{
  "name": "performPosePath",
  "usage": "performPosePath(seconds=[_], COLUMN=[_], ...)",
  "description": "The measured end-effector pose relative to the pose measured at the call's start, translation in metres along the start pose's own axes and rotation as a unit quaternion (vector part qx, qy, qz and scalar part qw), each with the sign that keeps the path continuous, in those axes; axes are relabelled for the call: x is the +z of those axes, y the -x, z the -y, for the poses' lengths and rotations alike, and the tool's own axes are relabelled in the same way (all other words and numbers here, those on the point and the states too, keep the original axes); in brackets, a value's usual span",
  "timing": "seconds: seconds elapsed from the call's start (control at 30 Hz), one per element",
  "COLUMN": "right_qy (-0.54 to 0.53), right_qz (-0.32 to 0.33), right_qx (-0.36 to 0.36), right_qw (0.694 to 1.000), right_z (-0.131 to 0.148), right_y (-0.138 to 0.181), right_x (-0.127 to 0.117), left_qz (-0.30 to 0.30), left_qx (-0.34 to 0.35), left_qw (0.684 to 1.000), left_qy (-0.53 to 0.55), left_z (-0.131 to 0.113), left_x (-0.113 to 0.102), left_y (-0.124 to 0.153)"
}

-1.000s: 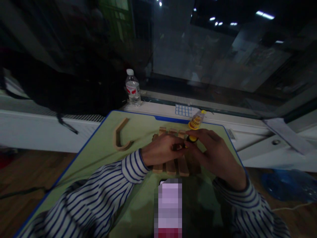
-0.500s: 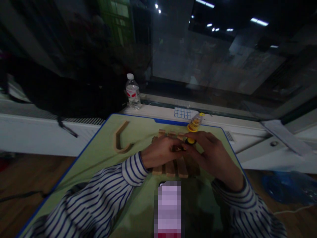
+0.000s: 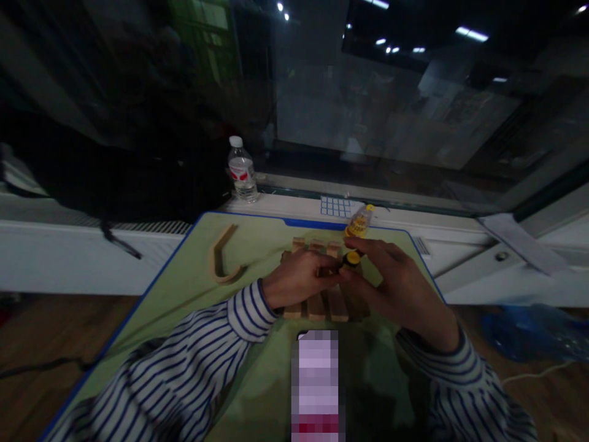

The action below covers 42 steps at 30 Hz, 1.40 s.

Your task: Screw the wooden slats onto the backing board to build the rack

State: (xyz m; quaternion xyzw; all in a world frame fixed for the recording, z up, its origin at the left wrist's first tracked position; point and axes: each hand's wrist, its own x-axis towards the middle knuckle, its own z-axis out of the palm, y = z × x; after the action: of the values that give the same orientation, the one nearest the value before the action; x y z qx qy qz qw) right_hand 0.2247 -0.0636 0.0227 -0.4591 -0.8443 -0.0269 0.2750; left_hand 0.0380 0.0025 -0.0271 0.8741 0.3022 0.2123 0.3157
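Observation:
Both hands meet over a slatted wooden piece [image 3: 316, 308] on the table. My left hand [image 3: 294, 281] lies across its slats, thumb and fingers closed together at the right; what they pinch is hidden. Between the thumb and index finger of my right hand [image 3: 396, 283] is a short yellow-and-black tool, perhaps a screwdriver handle [image 3: 352, 258], its round yellow end facing up. Its lower part is covered by the fingers. A bent, hook-shaped wooden strip [image 3: 215, 261] rests to the left of my hands.
The green table [image 3: 184, 264] has a blue edge. A phone [image 3: 317, 374] with a blurred-out screen lies nearest me. A small yellow-labelled bottle [image 3: 359, 222] stands behind my right hand. On the windowsill is a water bottle [image 3: 242, 175]; a black bag [image 3: 184, 172] sits left of it.
My right index finger has lifted slightly from the yellow end, so more of the yellow-and-black tool shows. My left hand stays on the slats. The whole view has shifted slightly.

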Motion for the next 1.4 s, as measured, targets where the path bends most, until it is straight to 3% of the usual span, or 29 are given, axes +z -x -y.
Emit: performPosePath(seconds=[0.27,0.57,0.97,1.4], right_qy=[0.000,-0.004,-0.088,-0.110], right_qz=[0.013,0.071,0.119,0.139], right_qx=[-0.001,-0.029,-0.076,-0.045], right_qw=[1.000,0.997,0.986,0.983], right_z=[-0.010,-0.019,-0.027,-0.025], right_y=[0.002,-0.015,-0.023,-0.024], right_x=[-0.006,-0.031,-0.015,-0.014], left_qz=[0.013,0.028,0.031,0.012], left_qx=[0.010,0.017,0.027,0.016], left_qw=[1.000,0.999,0.999,0.999], left_qy=[0.006,0.006,0.032,0.029], left_z=[-0.001,0.001,0.001,0.006], left_x=[-0.002,-0.003,-0.005,0.000], left_y=[-0.003,-0.003,-0.003,-0.001])
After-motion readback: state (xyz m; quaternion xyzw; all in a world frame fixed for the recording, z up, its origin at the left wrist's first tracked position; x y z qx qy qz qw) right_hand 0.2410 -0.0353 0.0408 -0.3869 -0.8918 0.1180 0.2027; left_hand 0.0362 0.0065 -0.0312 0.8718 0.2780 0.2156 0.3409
